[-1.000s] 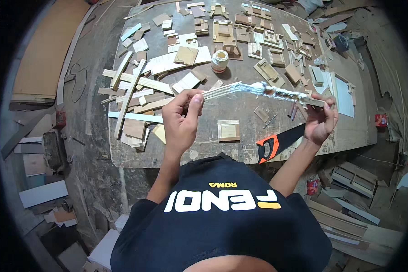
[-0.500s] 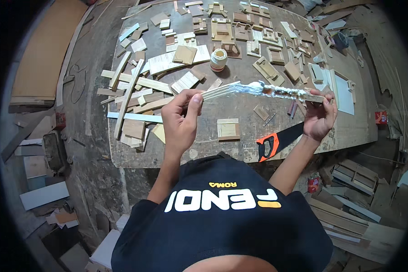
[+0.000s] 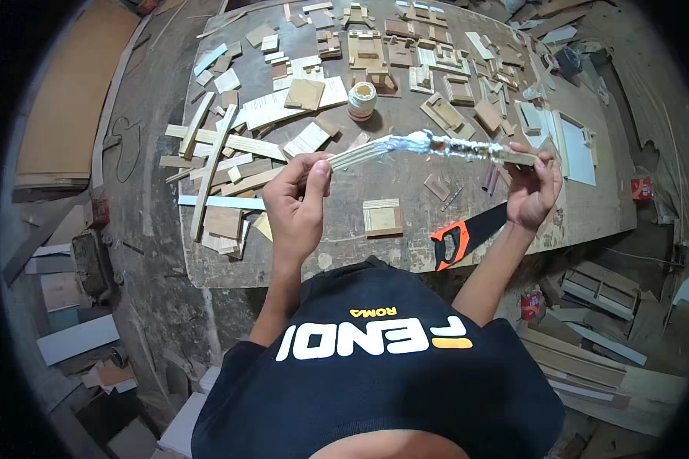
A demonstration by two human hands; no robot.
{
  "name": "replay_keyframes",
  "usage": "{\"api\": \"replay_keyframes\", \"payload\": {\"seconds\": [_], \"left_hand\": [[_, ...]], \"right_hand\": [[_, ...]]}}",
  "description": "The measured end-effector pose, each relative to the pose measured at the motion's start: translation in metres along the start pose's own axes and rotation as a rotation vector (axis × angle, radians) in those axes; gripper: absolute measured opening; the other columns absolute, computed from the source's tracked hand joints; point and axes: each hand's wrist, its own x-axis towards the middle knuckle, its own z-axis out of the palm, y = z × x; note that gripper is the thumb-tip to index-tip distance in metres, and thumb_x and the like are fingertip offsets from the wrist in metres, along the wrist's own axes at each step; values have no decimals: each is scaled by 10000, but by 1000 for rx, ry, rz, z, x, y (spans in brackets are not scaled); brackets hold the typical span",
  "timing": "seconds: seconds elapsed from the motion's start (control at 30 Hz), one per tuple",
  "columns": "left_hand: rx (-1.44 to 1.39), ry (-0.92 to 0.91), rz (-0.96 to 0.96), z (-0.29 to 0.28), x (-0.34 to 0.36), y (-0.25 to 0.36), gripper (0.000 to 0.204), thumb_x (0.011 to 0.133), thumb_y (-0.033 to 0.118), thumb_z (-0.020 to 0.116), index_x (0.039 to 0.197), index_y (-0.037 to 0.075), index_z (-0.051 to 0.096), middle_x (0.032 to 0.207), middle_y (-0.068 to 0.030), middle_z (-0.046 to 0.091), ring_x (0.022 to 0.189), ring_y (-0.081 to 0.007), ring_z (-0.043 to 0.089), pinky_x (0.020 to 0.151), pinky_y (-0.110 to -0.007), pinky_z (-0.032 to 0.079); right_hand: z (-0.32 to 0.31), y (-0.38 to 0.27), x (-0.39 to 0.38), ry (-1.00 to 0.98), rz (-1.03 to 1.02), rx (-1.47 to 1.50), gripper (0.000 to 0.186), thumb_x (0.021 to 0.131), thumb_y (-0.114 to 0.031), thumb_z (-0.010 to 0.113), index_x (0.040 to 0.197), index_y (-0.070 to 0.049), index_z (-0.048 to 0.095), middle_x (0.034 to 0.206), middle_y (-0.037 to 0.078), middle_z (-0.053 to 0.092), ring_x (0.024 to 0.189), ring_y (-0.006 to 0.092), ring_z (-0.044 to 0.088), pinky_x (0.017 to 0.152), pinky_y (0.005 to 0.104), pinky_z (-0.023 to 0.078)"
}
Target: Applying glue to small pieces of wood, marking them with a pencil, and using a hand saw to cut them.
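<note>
A worn wooden workbench (image 3: 589, 222) was seen from above in a cluttered workshop, its top strewn w/ offcuts. Pale wood strips (image 3: 214, 153) were heaped at the bench's left; small flat wooden frames (image 3: 444, 115) and blocks were spread across the far side. A small white-lidded jar (image 3: 362, 100) stood near the middle, w/ sheets of paper (image 3: 283, 107) just left of it. A square wooden piece (image 3: 382, 217) lay near the front edge, and a handsaw w/ orange-and-black handle (image 3: 467, 237) was laid at the front right, handle toward the person. A white panel (image 3: 578, 149) rested at the right end. Boards and scrap were stacked on the floor at both sides; a large brown board (image 3: 61, 115) leaned at far left, and a small red can (image 3: 530, 304) sat on the floor by the bench's front right.

A long bundle of thin wooden slats (image 3: 429, 147) was held level above the bench, approx. parallel to its front edge, spanning between both hands. Its middle stretch was wrapped in clear, crinkled film or tape. The left end was pinched by the left hand (image 3: 295, 210), thumb and fingers closed on the slats; the right end was clamped by the right hand (image 3: 532, 191), fingers curled over it. The bundle was kept clear of the bench top, in front of the jar, w/ the square piece and saw below and nearer the person.
</note>
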Motion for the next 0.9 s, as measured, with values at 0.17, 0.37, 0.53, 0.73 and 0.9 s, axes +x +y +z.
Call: {"api": "replay_keyframes", "payload": {"seconds": [0.17, 0.37, 0.53, 0.73, 0.9], "left_hand": [[21, 4, -1, -2, 0, 1, 158, 965, 92, 572, 970, -36, 666, 688, 28, 538, 625, -32, 448, 552, -195, 355], [4, 7, 28, 0, -1, 4, 163, 967, 98, 573, 964, -40, 661, 681, 26, 533, 624, -33, 446, 553, -194, 355], [7, -6, 11, -3, -1, -1, 143, 957, 101, 592, 949, -23, 663, 680, 48, 523, 600, -15, 427, 531, -187, 328], [-40, 73, 3, -14, 2, -5, 114, 865, 79, 714, 862, -33, 690, 698, 28, 612, 601, -6, 463, 527, -174, 325], [-250, 102, -102, -38, 18, -36, 116, 836, 89, 733, 840, -17, 686, 644, 21, 582, 556, -21, 460, 508, -189, 322]], "right_hand": [[-6, 1, -2, 51, -32, 62, 147, 879, -53, 499, 1017, -19, 462, 1018, 297, 644, 931, 396, 679, 815, 471, 609], [-6, 11, 1, 27, -25, 51, 135, 883, -63, 511, 1008, -19, 487, 1025, 305, 638, 923, 408, 677, 804, 467, 611], [4, 7, -9, 57, -17, 95, 143, 882, -62, 510, 1018, -24, 489, 1032, 298, 640, 918, 395, 680, 808, 456, 610], [-11, 23, -10, 111, -33, 65, 139, 901, -83, 500, 1033, -39, 499, 1053, 286, 648, 953, 370, 679, 828, 431, 604], [-10, 32, -5, 179, -86, 106, 164, 918, -85, 516, 1072, -41, 551, 1083, 272, 648, 967, 344, 679, 834, 396, 606]]}}
